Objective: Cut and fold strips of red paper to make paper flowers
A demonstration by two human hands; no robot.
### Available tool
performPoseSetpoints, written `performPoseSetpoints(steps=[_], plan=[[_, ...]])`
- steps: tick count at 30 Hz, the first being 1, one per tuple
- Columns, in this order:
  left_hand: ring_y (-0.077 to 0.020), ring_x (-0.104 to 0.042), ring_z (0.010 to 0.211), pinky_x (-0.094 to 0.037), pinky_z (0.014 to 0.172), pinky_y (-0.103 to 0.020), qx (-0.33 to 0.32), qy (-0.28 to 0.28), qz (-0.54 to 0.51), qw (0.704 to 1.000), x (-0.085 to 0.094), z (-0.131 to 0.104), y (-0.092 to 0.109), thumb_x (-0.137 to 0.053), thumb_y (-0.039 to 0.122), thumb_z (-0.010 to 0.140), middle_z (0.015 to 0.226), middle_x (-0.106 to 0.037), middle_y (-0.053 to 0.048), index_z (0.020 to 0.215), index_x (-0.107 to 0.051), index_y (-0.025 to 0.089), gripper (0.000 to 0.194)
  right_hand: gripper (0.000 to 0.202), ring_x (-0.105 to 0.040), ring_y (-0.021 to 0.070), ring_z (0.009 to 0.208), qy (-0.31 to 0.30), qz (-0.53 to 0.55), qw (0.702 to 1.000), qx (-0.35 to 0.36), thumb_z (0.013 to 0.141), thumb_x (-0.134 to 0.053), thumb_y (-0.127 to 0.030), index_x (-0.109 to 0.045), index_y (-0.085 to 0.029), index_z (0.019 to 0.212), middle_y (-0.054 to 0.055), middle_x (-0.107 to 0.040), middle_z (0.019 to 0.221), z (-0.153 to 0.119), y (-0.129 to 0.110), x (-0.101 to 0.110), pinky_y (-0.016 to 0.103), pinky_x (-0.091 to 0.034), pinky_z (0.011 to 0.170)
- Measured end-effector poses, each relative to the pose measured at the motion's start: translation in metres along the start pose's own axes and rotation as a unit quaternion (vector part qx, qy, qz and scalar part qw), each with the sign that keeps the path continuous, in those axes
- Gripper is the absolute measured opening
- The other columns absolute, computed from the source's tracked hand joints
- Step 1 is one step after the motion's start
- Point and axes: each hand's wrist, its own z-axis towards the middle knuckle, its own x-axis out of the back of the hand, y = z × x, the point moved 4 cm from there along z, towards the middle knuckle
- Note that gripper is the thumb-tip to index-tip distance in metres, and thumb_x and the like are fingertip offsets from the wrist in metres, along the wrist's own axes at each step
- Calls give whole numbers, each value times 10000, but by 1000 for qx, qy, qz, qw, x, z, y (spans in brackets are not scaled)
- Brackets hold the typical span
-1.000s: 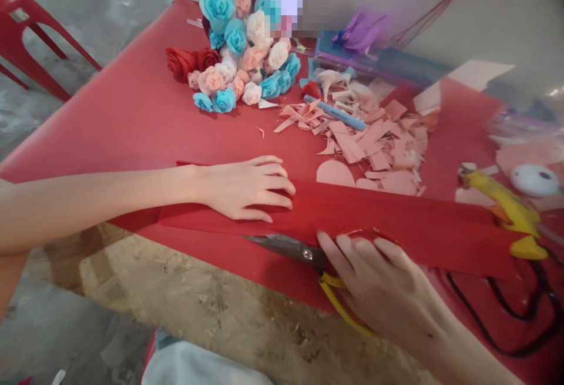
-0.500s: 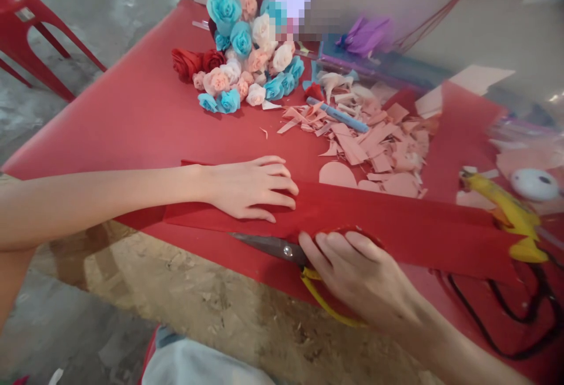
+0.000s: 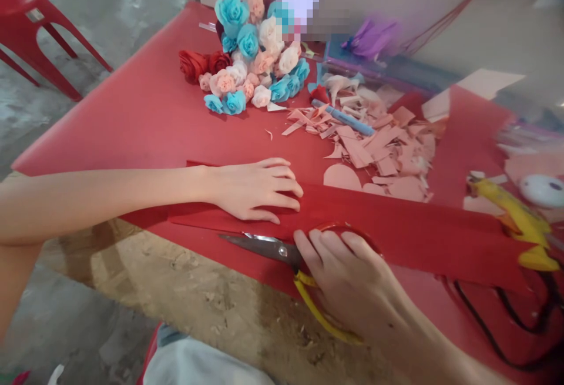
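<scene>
Flat on a long strip of red crepe-like paper [image 3: 396, 220] lies my left hand [image 3: 259, 190], its fingers spread and pressing the sheet down. My right hand [image 3: 343, 267] is wrapped round the handles of a pair of scissors [image 3: 264, 248] with a yellow lower loop. The blades point left along the paper's near edge, parted slightly, just below my left fingers. Part of the handles is hidden under my right hand. The strip runs right across the red-covered table [image 3: 145, 114].
Behind are blue, pink, white and red paper roses [image 3: 247, 41]. Pink paper scraps [image 3: 379, 144] and a blue marker [image 3: 343, 117] lie to their right. A yellow glue gun [image 3: 506, 206] with a dark cord sits at right. A red stool [image 3: 39, 20] stands at far left.
The scissor blades have opened a little, and their handles have spread with my right hand. My left hand stays on the paper. The whole view has shifted slightly.
</scene>
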Motion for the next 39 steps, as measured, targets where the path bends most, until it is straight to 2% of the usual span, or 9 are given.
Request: performPoseSetpoints(steps=[5, 12, 18, 28, 33, 39], plan=[[-254, -461, 1072, -240, 1031, -432, -8, 4, -2, 1000, 0, 0, 1, -420, 296, 892, 1166, -576, -121, 1134, -579, 120, 339, 431, -383, 198, 660, 7, -6, 1000, 23, 594, -563, -168, -603, -42, 1004, 70, -554, 693, 12, -4, 0, 322, -304, 634], [-255, -456, 1081, -244, 1035, -428, -3, 8, -2, 1000, -1, -1, 0, -408, 328, 899, 1174, -575, -108, 1130, -583, 136, 348, 338, -400, 185, 655, 9, -40, 996, 80, 657, -460, -81, -598, -80, 965, 39, -502, 644, 10, -8, 2, 310, -314, 696], [-249, -447, 1093, -239, 1044, -427, 4, 22, 17, 1000, -1, -4, 0, -427, 359, 893, 1156, -583, -109, 1107, -600, 161, 338, 346, -413, 190, 669, 14, -40, 996, 73, 665, -459, -104, -600, -93, 980, 39, -518, 646, 7, -9, 1, 307, -320, 721], [-209, -478, 1068, -252, 1047, -409, 60, 25, 7, 998, 22, -47, 14, -409, 207, 899, 1126, -606, -89, 1039, -613, 166, 251, 313, -371, 182, 612, 38, -38, 996, 74, 605, -455, -55, -633, -108, 857, 31, -491, 616, 13, -7, 4, 308, -286, 638], [-198, -497, 1055, -271, 1046, -401, 77, 21, -12, 997, 24, -57, 17, -425, 183, 892, 1099, -620, -97, 1051, -605, 152, 242, 306, -386, 184, 621, 34, -38, 996, 71, 621, -455, -58, -616, -121, 874, 32, -499, 632, 2, -3, -2, 318, -297, 656], [-210, -486, 1097, -272, 1050, -428, 87, -14, -9, 996, 14, -55, 17, -423, 224, 901, 1157, -588, -108, 1125, -576, 170, 277, 330, -422, 182, 653, 27, -26, 998, 45, 702, -411, -65, -610, -125, 959, 51, -540, 688, -19, 3, -10, 327, -317, 710]])
